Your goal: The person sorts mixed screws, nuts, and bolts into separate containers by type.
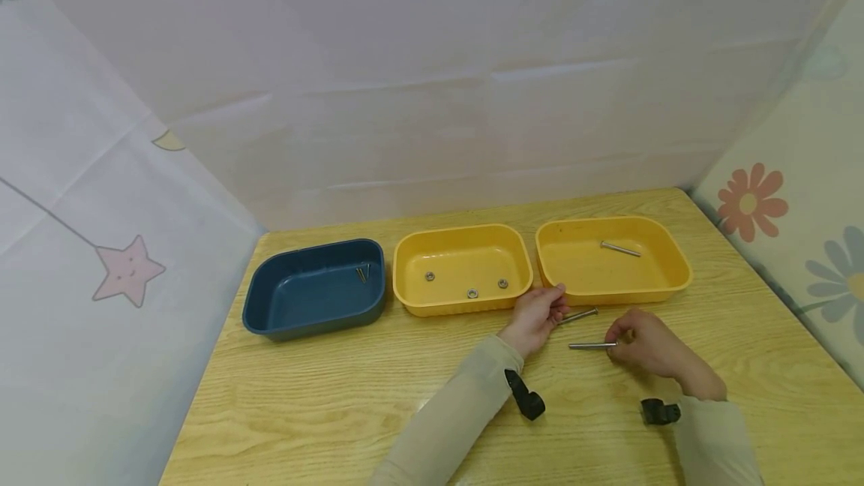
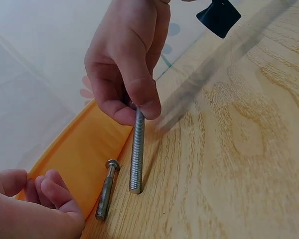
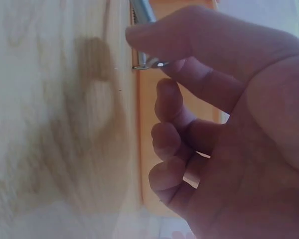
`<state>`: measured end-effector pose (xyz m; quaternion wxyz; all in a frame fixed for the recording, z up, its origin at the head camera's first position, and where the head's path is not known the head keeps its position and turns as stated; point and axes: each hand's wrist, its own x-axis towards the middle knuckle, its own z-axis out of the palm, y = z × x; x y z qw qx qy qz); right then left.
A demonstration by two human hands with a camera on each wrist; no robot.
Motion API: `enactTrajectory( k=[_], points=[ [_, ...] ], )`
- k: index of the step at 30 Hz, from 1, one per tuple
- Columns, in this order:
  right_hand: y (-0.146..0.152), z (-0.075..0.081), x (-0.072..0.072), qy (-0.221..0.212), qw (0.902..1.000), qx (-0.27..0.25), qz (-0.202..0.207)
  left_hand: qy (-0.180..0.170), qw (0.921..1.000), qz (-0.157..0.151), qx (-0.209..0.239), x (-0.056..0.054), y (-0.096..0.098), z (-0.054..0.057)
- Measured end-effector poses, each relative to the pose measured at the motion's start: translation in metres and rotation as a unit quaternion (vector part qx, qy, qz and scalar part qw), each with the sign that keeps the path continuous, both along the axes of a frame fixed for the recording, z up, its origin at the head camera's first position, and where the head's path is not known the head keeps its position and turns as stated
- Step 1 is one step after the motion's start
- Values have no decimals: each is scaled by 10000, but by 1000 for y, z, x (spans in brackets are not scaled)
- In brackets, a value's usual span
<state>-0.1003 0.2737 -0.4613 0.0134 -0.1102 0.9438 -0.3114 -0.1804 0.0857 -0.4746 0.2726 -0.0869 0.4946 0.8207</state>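
Observation:
My right hand [image 1: 648,345] pinches a long metal bolt [image 1: 589,346] near its head, between thumb and forefinger. In the left wrist view the threaded shank points down, its tip close to the wood. My left hand [image 1: 535,319] holds the near left rim of the right yellow bin [image 1: 610,297], thumb and fingers at the edge. A second bolt [image 2: 106,191] lies on the table against that bin, beside my left fingers; its far end is partly hidden in the head view. Inside the right bin lies another bolt [image 1: 619,249].
The middle yellow bin [image 1: 466,307] contains three nuts, one of them a nut [image 1: 472,293] near the front wall. At the left stands a dark blue bin [image 1: 317,325] with small screws [image 1: 363,273]. All bins line the back of the wooden table [image 1: 324,411], before a cloth-like wall.

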Motion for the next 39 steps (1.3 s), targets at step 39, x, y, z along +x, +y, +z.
enactTrajectory(
  k=[39],
  points=[
    [9,26,7,1600,9851,-625,-86,-4,10000,52,-42,0,1,-2]
  ],
)
